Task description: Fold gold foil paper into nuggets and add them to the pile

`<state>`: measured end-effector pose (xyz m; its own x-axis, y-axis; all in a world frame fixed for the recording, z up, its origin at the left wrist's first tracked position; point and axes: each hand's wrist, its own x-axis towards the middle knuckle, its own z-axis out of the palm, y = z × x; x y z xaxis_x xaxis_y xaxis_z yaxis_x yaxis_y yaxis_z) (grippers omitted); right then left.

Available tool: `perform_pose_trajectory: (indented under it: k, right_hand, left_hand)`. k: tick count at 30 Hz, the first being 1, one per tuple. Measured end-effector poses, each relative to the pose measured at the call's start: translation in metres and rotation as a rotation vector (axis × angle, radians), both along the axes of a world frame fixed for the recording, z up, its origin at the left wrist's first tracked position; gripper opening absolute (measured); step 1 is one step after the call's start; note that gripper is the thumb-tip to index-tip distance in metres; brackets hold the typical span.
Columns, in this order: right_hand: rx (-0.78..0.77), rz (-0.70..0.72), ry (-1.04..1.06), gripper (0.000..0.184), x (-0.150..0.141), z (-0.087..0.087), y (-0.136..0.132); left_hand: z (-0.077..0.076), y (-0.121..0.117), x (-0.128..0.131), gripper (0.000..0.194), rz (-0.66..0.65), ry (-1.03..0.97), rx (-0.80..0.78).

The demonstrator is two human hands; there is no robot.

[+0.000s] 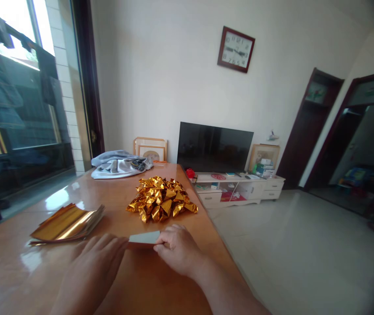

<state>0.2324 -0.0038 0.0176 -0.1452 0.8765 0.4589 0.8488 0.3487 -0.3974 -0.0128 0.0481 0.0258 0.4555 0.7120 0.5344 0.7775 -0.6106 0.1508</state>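
Just above the table, a sheet of foil paper (145,237) with its pale side up is stretched between my two hands. My right hand (180,249) pinches its right end between thumb and bent fingers. At the left end, my left hand (99,258) has its fingers pressed together; its thumb and grip on the paper are hidden behind the back of the hand. Beyond the paper lies a pile of folded gold foil pieces (161,199). A stack of flat gold foil sheets (65,223) rests to the left, its edges slightly curled.
The shiny wooden table (141,284) ends along a right edge beside the tiled floor. A grey cloth bundle (117,165) lies at its far end near picture frames (152,148). Past the table stand a television (214,148) and a white low cabinet (255,191).
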Motion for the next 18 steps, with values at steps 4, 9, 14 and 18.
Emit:
perform_pose_trajectory:
  k: [4,9,14,18]
  right_hand:
    - [0.053,-0.068,0.019,0.007,-0.006,-0.001,-0.001]
    - [0.113,-0.027,-0.037,0.011,-0.021,-0.001,-0.009]
    - [0.082,0.042,-0.098,0.017,-0.028,-0.001,-0.014]
    - [0.006,0.078,-0.049,0.018,-0.028,0.002,-0.017]
  left_hand:
    - [-0.004,-0.002,0.003,0.037,0.138,-0.170,-0.252]
    - [-0.017,-0.008,0.023,0.048,-0.057,-0.432,-0.652]
    - [-0.028,-0.005,0.030,0.051,-0.090,-0.580,-0.785]
    - [-0.022,-0.006,0.031,0.038,-0.129,-0.689,-0.756]
